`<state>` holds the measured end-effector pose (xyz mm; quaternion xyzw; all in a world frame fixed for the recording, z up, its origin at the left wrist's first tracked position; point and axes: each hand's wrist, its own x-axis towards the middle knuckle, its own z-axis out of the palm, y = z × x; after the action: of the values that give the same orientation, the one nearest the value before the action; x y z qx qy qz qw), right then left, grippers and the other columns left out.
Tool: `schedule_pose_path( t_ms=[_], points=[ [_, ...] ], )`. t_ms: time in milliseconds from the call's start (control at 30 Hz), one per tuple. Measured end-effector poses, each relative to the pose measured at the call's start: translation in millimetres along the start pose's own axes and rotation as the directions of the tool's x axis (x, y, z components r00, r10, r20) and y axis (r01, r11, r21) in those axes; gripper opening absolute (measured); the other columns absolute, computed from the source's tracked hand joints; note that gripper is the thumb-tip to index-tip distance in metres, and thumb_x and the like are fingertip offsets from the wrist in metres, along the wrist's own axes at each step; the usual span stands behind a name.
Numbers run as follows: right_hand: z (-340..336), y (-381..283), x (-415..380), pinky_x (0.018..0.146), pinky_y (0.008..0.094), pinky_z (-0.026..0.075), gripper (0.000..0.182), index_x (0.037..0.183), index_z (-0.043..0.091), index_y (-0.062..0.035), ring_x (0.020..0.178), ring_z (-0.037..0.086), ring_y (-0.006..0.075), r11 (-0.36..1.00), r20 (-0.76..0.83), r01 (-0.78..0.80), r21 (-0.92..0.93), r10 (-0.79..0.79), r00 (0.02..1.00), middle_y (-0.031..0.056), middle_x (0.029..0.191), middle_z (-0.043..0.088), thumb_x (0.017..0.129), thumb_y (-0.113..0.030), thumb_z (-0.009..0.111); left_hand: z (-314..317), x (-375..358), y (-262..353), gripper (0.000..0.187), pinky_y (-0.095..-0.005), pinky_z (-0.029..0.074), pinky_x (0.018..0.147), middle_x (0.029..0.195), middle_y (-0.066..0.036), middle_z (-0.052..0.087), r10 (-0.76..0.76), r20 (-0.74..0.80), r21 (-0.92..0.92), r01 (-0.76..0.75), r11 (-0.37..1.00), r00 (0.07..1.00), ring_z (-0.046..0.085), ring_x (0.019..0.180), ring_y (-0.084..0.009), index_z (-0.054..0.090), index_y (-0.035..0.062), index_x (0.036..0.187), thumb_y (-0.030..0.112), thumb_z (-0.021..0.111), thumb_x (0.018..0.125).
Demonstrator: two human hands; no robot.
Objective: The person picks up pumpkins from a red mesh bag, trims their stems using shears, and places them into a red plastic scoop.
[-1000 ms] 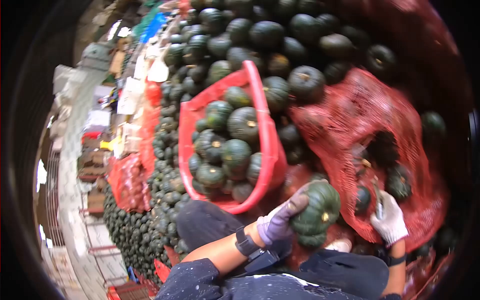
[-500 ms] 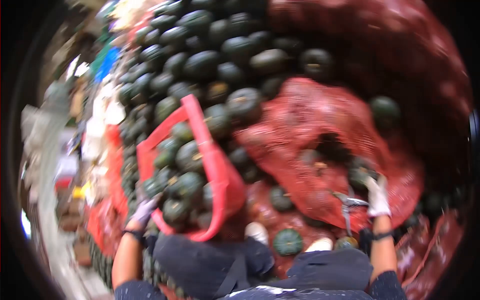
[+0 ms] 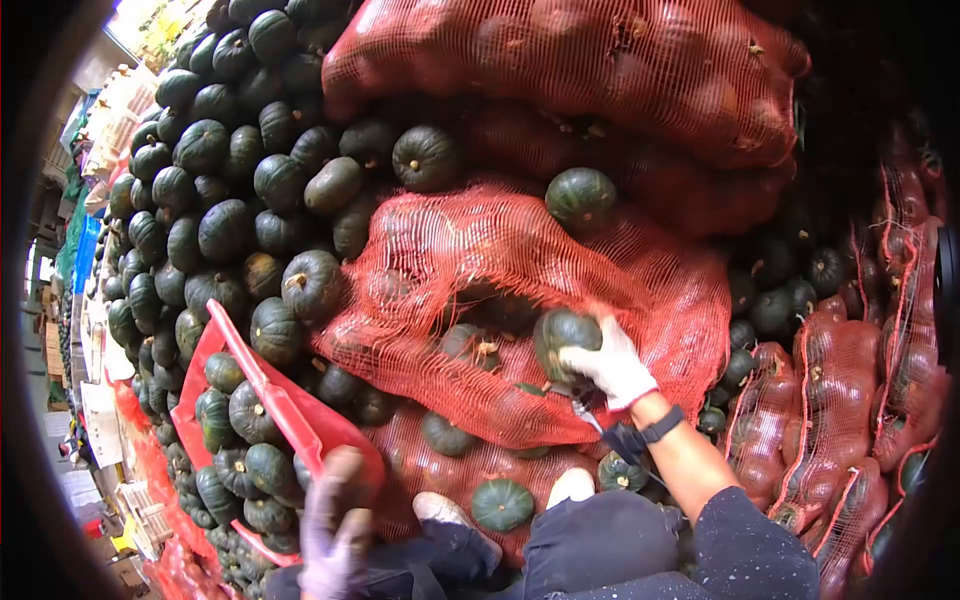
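My right hand (image 3: pixel 607 366), in a white glove, grips a dark green kabocha squash (image 3: pixel 563 343) at the opening of a torn red mesh sack (image 3: pixel 440 235). A metal hand tool (image 3: pixel 585 412) hangs just below that hand, partly hidden, by a dark strap at the wrist. More squash (image 3: pixel 470 346) shows inside the sack. My left hand (image 3: pixel 335 525), gloved and slightly blurred, is beside the near edge of a red crate (image 3: pixel 290 400); its fingers are apart with nothing in them. Several kabocha squashes (image 3: pixel 250 412) fill the crate.
A large pile of squashes (image 3: pixel 225 230) rises at the left and back. Full red mesh sacks (image 3: pixel 560 60) lie at the far side, with more sacks (image 3: pixel 835 400) at the right. A loose squash (image 3: pixel 502 505) sits between my shoes (image 3: pixel 455 520).
The view has swung right, toward the sack. My left hand has come away from the squashes at the crate's left side to its near right edge. My right hand now grips the squash more fully.
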<state>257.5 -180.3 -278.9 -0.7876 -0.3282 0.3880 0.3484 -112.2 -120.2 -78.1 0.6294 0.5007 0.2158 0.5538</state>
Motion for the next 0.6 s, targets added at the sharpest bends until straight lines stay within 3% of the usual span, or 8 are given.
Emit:
schedule_pose_path(
  t_ms=[167,267,400,467,500,533,567,600],
  points=[
    [-81.1,-18.4,-58.2,0.113,0.0396,0.039,0.100,0.146,0.043,-0.0041,0.133,0.049,0.0265,0.829,0.260,-0.172,0.532,0.033,0.965,0.0130,0.141,0.051,0.060,-0.026,0.089,22.0,1.8,-21.0,0.056,-0.0392,0.044,0.109,0.139,-0.015,0.057,-0.268,0.162,-0.186,0.296,0.937,0.950,0.056,0.127,-0.0250,0.044,-0.0049,0.145,0.025,0.056,0.100],
    [-193.1,-49.2,-50.9,0.102,0.0442,0.049,0.069,0.142,0.048,-0.0119,0.114,0.058,0.0228,0.783,-0.269,0.094,0.615,0.096,0.958,0.0095,0.127,0.057,0.079,-0.017,0.075,5.0,5.2,-35.2,0.054,-0.0376,0.048,0.105,0.136,-0.014,0.058,-0.311,0.073,-0.221,0.320,0.922,0.948,0.058,0.123,-0.0224,0.047,-0.0042,0.144,0.029,0.056,0.102],
    [-256.2,-88.2,10.6,0.096,0.0413,0.054,0.023,0.117,0.059,-0.0045,0.105,0.058,0.0214,0.256,-0.832,0.804,0.537,0.316,0.456,0.0089,0.098,0.059,0.102,-0.022,0.056,11.7,15.6,-41.9,0.054,-0.0357,0.043,0.109,0.138,-0.013,0.057,-0.355,-0.015,-0.260,0.339,0.904,0.935,0.054,0.129,-0.0215,0.047,-0.0024,0.144,0.026,0.062,0.100],
    [-197.6,-102.7,42.5,0.088,0.0346,0.055,0.027,0.109,0.065,-0.0027,0.096,0.065,0.0207,0.458,-0.513,0.504,0.732,-0.115,0.851,0.0102,0.105,0.066,0.096,-0.026,0.064,15.8,19.7,-51.2,0.054,-0.0366,0.038,0.113,0.141,-0.015,0.056,-0.373,0.077,-0.252,0.380,0.890,0.924,0.052,0.132,-0.0229,0.046,-0.0031,0.145,0.023,0.062,0.100],
    [-168.3,-110.0,58.4,0.084,0.0312,0.055,0.029,0.105,0.068,-0.0018,0.091,0.068,0.0203,0.625,-0.271,0.411,0.664,-0.311,0.911,0.0109,0.108,0.069,0.093,-0.028,0.068,19.2,20.3,-53.1,0.054,-0.0374,0.037,0.114,0.141,-0.016,0.055,-0.381,0.104,-0.232,0.395,0.889,0.919,0.050,0.134,-0.0238,0.045,-0.0032,0.145,0.023,0.061,0.101],
    [-136.3,-115.5,74.0,0.091,0.0313,0.054,0.036,0.115,0.068,-0.0020,0.100,0.068,0.0207,0.922,-0.299,0.364,0.130,-0.313,0.901,0.0144,0.115,0.068,0.089,-0.026,0.072,19.8,20.5,-54.8,0.053,-0.0360,0.040,0.111,0.139,-0.014,0.056,-0.359,0.142,-0.196,0.382,0.903,0.922,0.053,0.130,-0.0221,0.045,-0.0027,0.145,0.024,0.060,0.101],
    [-119.9,-124.7,95.2,0.098,0.0362,0.052,0.057,0.132,0.060,-0.0069,0.111,0.066,0.0280,0.697,-0.154,0.536,-0.476,-0.666,0.730,0.0190,0.122,0.066,0.084,-0.032,0.076,18.6,18.4,-56.8,0.053,-0.0346,0.043,0.108,0.137,-0.012,0.058,-0.348,0.178,-0.156,0.375,0.914,0.921,0.055,0.126,-0.0205,0.046,-0.0022,0.146,0.025,0.058,0.102],
    [-107.4,-116.1,130.5,0.100,0.0385,0.051,0.066,0.135,0.058,-0.0087,0.115,0.063,0.0319,0.584,-0.033,0.562,-0.585,-0.710,0.703,0.0197,0.125,0.064,0.080,-0.037,0.078,17.7,17.1,-64.8,0.053,-0.0353,0.044,0.107,0.136,-0.011,0.058,-0.376,0.177,-0.123,0.400,0.908,0.910,0.056,0.124,-0.0200,0.046,-0.0017,0.145,0.025,0.059,0.102]
  ],
)
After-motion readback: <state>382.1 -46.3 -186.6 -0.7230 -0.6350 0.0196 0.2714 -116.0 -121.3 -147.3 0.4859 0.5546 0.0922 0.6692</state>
